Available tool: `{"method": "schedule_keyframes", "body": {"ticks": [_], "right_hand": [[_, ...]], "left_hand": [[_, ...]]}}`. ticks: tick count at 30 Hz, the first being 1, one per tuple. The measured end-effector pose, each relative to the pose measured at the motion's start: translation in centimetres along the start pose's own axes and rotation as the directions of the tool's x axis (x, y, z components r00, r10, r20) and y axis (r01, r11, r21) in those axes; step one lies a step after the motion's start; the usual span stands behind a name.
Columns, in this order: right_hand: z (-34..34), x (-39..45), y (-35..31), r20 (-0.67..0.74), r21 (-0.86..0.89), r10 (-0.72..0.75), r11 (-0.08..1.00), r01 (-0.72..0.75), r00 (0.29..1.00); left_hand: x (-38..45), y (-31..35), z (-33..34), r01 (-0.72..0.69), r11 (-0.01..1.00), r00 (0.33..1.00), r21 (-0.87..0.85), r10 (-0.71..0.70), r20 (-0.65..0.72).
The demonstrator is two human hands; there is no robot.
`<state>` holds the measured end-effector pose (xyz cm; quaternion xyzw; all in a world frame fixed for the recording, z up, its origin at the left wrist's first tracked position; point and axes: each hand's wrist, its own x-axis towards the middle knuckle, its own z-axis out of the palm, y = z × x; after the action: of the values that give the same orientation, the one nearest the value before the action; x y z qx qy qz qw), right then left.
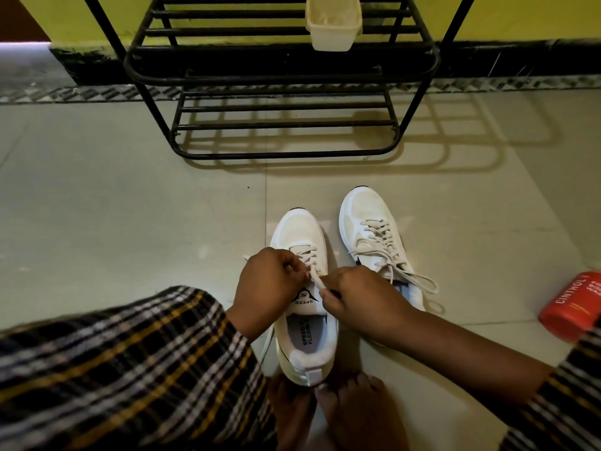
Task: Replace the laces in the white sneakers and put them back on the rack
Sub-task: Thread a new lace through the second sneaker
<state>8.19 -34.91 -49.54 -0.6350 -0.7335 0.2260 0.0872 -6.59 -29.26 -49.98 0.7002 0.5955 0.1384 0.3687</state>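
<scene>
Left hand (271,281): fingers curled, pinching the lace (313,270) of the near sneaker (304,297).
Right hand (354,296): grip apparently pinches the same lace's end.
Far sneaker (377,242): laced, on the floor (130,206) before the rack (283,76).

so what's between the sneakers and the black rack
Nothing: the head view shows only bare floor tile between the two sneakers and the rack.

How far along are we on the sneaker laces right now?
Looks done: the right sneaker is laced to the top, ends loose on the floor. In hand: the left hand and right hand pinch the lace over the left sneaker. Left: finish lacing, then set both sneakers on the rack.
</scene>
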Motion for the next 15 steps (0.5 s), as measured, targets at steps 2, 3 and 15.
{"method": "schedule_keyframes", "body": {"ticks": [2, 3, 15], "right_hand": [[0.1, 0.0, -0.1, 0.001, -0.005, 0.010, 1.000, -0.010, 1.000], [0.1, 0.0, -0.2, 0.002, -0.007, 0.012, 1.000, -0.012, 1.000], [0.0, 0.3, -0.4, 0.096, -0.037, 0.023, 0.999, -0.019, 0.995]], "left_hand": [[0.1, 0.2, 0.0, 0.004, 0.998, 1.000, 0.066, -0.005, 0.011], [0.2, 0.2, 0.1, 0.004, 0.997, 1.000, 0.078, -0.005, 0.021], [0.6, -1.1, 0.2, 0.183, 0.899, 0.964, -0.398, -0.086, 0.250]]}}
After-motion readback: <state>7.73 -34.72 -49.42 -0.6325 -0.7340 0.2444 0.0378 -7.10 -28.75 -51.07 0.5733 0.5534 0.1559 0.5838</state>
